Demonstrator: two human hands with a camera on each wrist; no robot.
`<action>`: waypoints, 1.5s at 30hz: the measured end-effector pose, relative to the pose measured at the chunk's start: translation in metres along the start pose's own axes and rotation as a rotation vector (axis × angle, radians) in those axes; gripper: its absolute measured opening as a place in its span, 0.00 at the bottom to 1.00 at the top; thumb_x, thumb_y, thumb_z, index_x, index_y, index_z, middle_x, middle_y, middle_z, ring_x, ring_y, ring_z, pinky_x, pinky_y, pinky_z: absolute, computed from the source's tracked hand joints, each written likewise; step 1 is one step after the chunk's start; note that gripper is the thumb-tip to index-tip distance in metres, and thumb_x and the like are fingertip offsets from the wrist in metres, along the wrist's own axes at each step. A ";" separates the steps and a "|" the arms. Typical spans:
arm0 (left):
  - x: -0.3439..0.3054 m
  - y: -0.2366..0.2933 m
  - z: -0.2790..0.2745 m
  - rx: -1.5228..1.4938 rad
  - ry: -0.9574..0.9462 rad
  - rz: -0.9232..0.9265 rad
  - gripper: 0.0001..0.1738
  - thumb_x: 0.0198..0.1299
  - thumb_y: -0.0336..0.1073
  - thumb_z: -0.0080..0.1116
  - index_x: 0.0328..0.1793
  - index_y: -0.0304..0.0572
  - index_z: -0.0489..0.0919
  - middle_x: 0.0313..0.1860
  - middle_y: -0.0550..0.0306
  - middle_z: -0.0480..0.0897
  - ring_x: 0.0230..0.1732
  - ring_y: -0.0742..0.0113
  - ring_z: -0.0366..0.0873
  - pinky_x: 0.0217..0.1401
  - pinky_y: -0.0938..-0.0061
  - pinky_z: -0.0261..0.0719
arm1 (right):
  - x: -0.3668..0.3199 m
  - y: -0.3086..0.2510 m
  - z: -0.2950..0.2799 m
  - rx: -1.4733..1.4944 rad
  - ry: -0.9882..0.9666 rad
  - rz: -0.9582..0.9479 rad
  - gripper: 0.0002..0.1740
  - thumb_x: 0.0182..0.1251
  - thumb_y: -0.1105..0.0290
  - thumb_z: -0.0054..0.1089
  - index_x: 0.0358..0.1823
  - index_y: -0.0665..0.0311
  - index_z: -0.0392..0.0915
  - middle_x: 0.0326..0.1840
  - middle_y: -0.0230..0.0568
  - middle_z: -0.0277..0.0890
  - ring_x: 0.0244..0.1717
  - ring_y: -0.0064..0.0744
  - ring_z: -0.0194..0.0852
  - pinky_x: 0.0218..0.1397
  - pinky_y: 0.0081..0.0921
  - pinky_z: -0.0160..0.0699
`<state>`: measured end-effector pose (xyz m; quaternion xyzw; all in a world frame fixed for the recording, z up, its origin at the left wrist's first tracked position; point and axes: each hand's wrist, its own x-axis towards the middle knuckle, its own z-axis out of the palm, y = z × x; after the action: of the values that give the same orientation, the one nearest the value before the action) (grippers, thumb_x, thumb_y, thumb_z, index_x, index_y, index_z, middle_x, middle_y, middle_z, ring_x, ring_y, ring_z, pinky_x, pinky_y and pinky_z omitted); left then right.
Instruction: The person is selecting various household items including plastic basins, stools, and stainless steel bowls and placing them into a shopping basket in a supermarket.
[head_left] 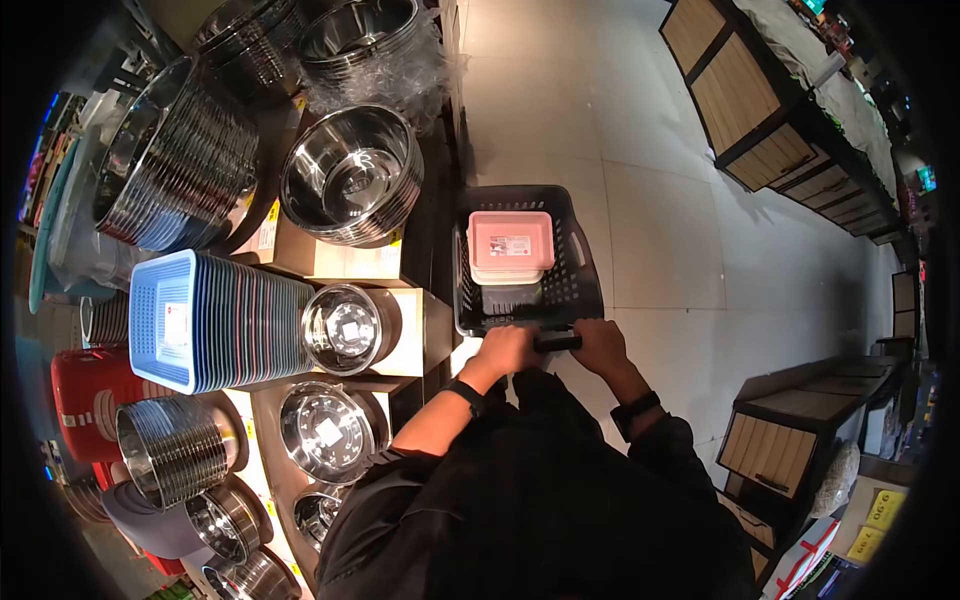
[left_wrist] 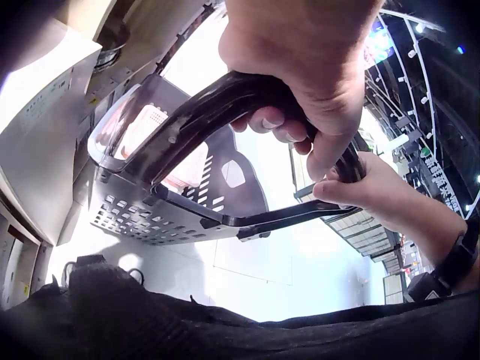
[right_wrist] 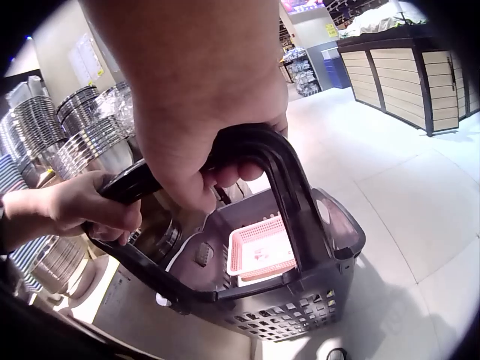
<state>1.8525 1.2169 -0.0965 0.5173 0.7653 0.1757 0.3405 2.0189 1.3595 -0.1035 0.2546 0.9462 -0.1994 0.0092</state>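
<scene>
A dark grey shopping basket (head_left: 590,285) with perforated walls hangs in front of the body, its black handle (head_left: 557,342) raised. The left hand (head_left: 507,352) grips one side of the handle and the right hand (head_left: 602,350) the other; in both wrist views fingers curl round it. Inside lies a pink plastic basket (head_left: 511,225) with a label, on top of a cream one (head_left: 505,277). The right wrist view shows the pink basket (right_wrist: 262,244) through the raised handle (right_wrist: 300,217).
Shelves on the left carry stacked steel bowls (head_left: 345,175), a tall stack of blue rectangular baskets (head_left: 165,320) and a red container (head_left: 85,400). Pale tiled floor (head_left: 650,240) stretches ahead and right. Wood-panelled counters (head_left: 735,80) stand at the right, with another cabinet (head_left: 765,450) nearer the body.
</scene>
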 end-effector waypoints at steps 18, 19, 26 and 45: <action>0.040 0.007 -0.048 -0.258 -0.194 -0.282 0.31 0.64 0.67 0.47 0.40 0.45 0.82 0.33 0.43 0.84 0.42 0.43 0.82 0.45 0.56 0.78 | 0.147 0.111 0.019 0.654 -0.268 0.366 0.24 0.62 0.49 0.62 0.45 0.63 0.77 0.36 0.48 0.80 0.40 0.43 0.81 0.44 0.35 0.77; 0.044 -0.001 -0.047 -0.361 -0.229 -0.345 0.28 0.67 0.61 0.48 0.42 0.41 0.81 0.32 0.46 0.84 0.38 0.52 0.83 0.43 0.65 0.79 | 0.159 0.120 0.037 0.642 -0.202 0.388 0.23 0.63 0.50 0.62 0.45 0.65 0.77 0.37 0.49 0.80 0.40 0.45 0.81 0.44 0.36 0.77; 0.101 -0.098 -0.052 -0.980 0.226 -0.508 0.16 0.72 0.44 0.52 0.50 0.36 0.75 0.33 0.60 0.80 0.36 0.75 0.76 0.44 0.78 0.74 | 0.234 0.151 0.140 0.713 -0.215 0.621 0.29 0.64 0.55 0.62 0.56 0.72 0.72 0.45 0.54 0.80 0.48 0.52 0.79 0.51 0.40 0.76; 0.093 -0.133 -0.009 -1.068 0.330 -0.735 0.24 0.69 0.37 0.57 0.67 0.36 0.68 0.60 0.49 0.76 0.60 0.67 0.74 0.64 0.72 0.71 | 0.299 0.170 0.252 0.426 -0.228 0.724 0.19 0.64 0.57 0.55 0.47 0.65 0.74 0.45 0.59 0.80 0.49 0.62 0.77 0.52 0.50 0.75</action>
<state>1.7350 1.2487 -0.2040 -0.0502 0.7416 0.4799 0.4661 1.8198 1.5409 -0.4345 0.5427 0.7265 -0.4009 0.1302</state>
